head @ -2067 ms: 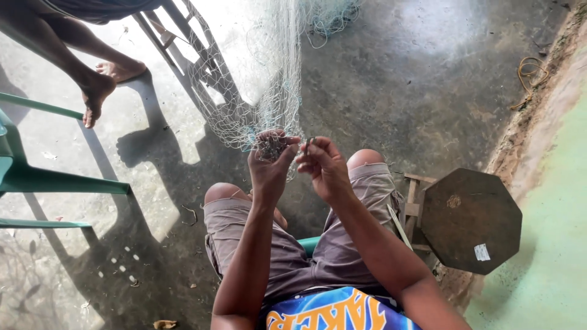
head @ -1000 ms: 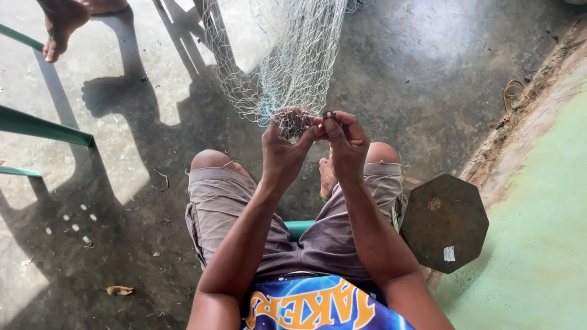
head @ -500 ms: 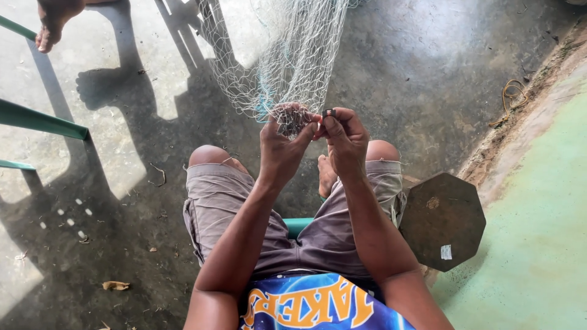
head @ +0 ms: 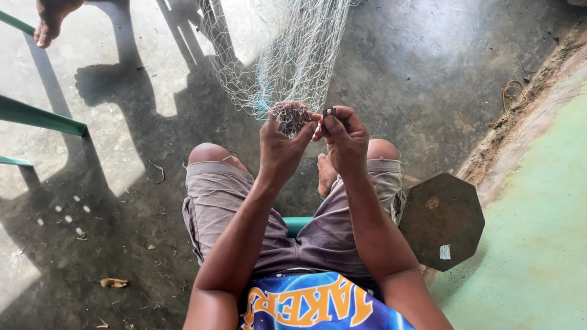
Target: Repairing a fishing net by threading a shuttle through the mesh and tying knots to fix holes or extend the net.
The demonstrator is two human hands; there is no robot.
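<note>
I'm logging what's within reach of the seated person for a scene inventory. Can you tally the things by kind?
Fishing net: 1
Small dark tool in the right hand: 1
Octagonal wooden stool: 1
Green chair frame: 1
Yellow cord on the floor: 1
Dry leaf: 1
Total: 6
The left hand grips the net.

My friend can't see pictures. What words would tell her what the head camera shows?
A seated person's left hand bunches the bottom edge of a pale, fine-meshed fishing net, while the right hand pinches a small dark piece at its fingertips. A dark octagonal wooden stool stands on the grey concrete floor beside the right knee.
</note>
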